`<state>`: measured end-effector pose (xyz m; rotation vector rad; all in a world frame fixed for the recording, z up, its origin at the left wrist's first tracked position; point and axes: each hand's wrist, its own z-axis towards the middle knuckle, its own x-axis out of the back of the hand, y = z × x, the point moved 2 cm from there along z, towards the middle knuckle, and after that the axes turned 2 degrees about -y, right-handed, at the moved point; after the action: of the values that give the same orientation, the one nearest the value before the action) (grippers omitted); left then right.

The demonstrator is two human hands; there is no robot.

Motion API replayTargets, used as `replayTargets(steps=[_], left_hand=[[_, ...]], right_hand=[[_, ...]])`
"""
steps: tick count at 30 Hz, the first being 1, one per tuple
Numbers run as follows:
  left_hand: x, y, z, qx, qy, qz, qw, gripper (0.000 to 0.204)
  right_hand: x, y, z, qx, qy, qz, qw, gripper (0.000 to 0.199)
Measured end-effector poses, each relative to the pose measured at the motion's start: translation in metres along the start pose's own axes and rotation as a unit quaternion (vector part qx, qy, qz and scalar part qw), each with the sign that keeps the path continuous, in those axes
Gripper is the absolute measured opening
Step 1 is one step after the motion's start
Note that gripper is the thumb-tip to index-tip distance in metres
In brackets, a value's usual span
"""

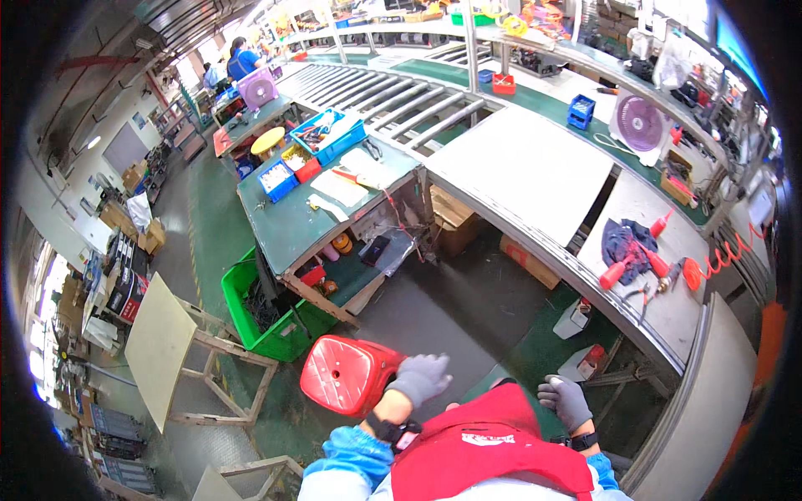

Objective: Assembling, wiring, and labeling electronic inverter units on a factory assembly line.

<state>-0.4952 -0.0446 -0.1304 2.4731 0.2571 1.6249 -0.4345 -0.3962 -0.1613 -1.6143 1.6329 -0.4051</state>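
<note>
The left hand (420, 377), gloved, hangs with loosely curled fingers gripping nothing, just beside the red stool (347, 374), which stands on the floor to its left. The right hand (566, 401) is well apart, fingers curled, also empty.

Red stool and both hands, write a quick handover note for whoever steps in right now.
Left hand: grey glove, open, at the edge of the red stool; whether it touches cannot be told.
Right hand: grey glove, loosely curled, holds nothing, over the red vest.
The stool stands on the floor beside the green crate and the green-topped workbench.
Red-handled tools lie on the line bench to the right, out of hand.
Done: nothing is gripped. Left: stool not yet grasped or moved.
</note>
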Motion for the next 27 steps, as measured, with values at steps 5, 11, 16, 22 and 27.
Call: replayTargets(steps=[5,11,16,22,27], left_hand=[[0.052,0.006,0.097,-0.036,0.009,0.013,0.999,0.039],[0.118,-0.031,0.18,0.091,-0.07,0.013,0.993,0.055],[0.165,-0.066,0.262,0.163,-0.093,-0.011,0.982,0.055],[0.194,-0.121,0.402,0.07,0.072,-0.186,0.977,0.062],[0.232,-0.187,0.57,0.152,0.065,-0.064,0.984,0.07]], right_hand=[[0.05,-0.039,0.105,0.006,-0.082,0.107,0.991,0.021],[0.078,-0.15,0.26,0.063,0.049,0.025,0.996,0.032],[0.072,-0.235,0.368,0.143,0.202,-0.213,0.945,0.031],[0.051,-0.255,0.398,0.249,0.25,-0.365,0.861,0.046],[0.014,-0.263,0.405,0.102,0.4,-0.335,0.847,0.044]])
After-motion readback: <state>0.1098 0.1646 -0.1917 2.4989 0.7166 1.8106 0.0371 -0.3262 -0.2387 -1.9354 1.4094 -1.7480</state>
